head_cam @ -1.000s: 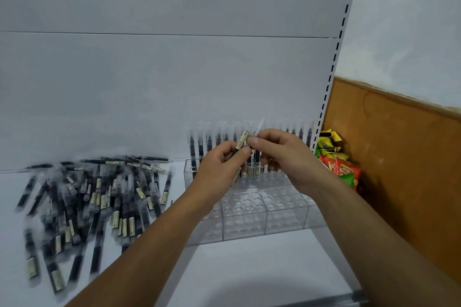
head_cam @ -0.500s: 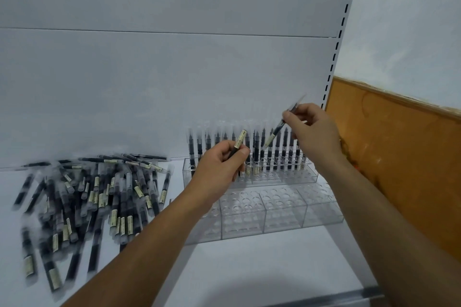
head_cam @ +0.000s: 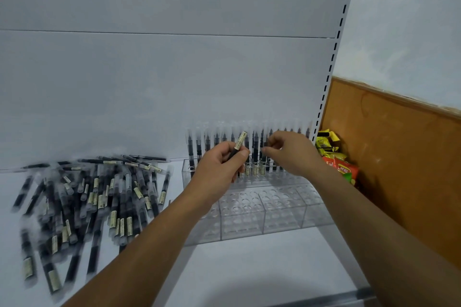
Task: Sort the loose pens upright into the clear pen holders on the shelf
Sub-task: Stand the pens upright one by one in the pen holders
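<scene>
Faced a white back panel (head_cam: 174,70) filling most of the view, bounded on the right by a slotted upright (head_cam: 334,57). Saw beyond that a pale wall (head_cam: 411,20) above an orange-brown board (head_cam: 399,157). Looked down on a white shelf (head_cam: 237,269) running along the foot of the panel. Found a broad heap of dark pens (head_cam: 99,197) lying flat across its left half. Found clear pen holders (head_cam: 262,214) standing on its right half, the front compartments showing rows of round holes, the back row packed with upright pens (head_cam: 199,147). Spotted bright snack packets (head_cam: 341,169) wedged between the upright and the board. Held a single pen (head_cam: 239,143) tilted in the left hand (head_cam: 219,169), pinched between thumb and curled fingers, just in front of the back row. Had the right hand (head_cam: 291,152) at that row, thumb and forefinger drawn close at one standing pen; could not tell whether pinching or only touching it.
</scene>
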`<state>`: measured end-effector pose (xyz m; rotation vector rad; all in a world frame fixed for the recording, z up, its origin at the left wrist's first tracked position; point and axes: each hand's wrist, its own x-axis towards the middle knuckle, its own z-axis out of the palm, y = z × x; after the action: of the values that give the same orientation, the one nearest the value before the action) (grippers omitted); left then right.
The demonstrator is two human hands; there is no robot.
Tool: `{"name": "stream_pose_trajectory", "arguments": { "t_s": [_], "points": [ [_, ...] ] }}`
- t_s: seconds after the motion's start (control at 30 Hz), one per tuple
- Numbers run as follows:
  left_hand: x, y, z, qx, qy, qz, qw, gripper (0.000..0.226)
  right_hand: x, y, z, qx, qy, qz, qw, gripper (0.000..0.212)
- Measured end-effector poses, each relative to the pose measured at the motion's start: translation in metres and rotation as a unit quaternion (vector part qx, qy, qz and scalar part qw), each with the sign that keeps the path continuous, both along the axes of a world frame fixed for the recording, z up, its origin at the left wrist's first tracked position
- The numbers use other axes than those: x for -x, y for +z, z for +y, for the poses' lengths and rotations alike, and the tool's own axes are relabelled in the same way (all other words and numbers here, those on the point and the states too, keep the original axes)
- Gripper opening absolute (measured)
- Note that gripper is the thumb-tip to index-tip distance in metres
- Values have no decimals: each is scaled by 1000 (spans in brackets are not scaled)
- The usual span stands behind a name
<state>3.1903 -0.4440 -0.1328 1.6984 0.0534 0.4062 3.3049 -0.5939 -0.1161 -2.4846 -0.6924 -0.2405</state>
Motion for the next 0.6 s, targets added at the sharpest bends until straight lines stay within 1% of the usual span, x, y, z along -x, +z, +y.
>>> {"name": "stream_pose_trajectory", "arguments": {
  "t_s": [0.07,0.17,0.2,0.23,0.27,0.3,0.33,0.4,0.47,0.6],
  "points": [
    [1,0,0,-1,-2,-1,1000,11,2,1,-4,11,-8,4,1000,14],
    [1,0,0,-5,-3,1,1000,11,11,6,-10,12,-31,-22,999,22],
    [1,0,0,-7,-3,2,1000,11,16,9,-11,-17,-20,-15,1000,24],
    [1,0,1,-10,-3,2,1000,11,23,12,-11,-73,7,14,997,24],
    [1,0,1,-14,-4,3,1000,10,31,17,-10,-143,45,64,987,23],
    [1,0,0,-20,-4,4,1000,10,40,21,-8,-203,80,119,969,22],
    [1,0,0,-28,-7,5,1000,11,46,26,-5,-236,105,158,953,22],
    [1,1,-1,-43,-15,10,999,12,53,29,0,-254,130,191,939,23],
    [3,1,-3,-52,-23,13,998,11,54,30,4,-276,143,202,929,21],
    [3,1,-3,-45,-11,5,999,9,45,27,-1,-339,134,210,907,13]
  ]
}}
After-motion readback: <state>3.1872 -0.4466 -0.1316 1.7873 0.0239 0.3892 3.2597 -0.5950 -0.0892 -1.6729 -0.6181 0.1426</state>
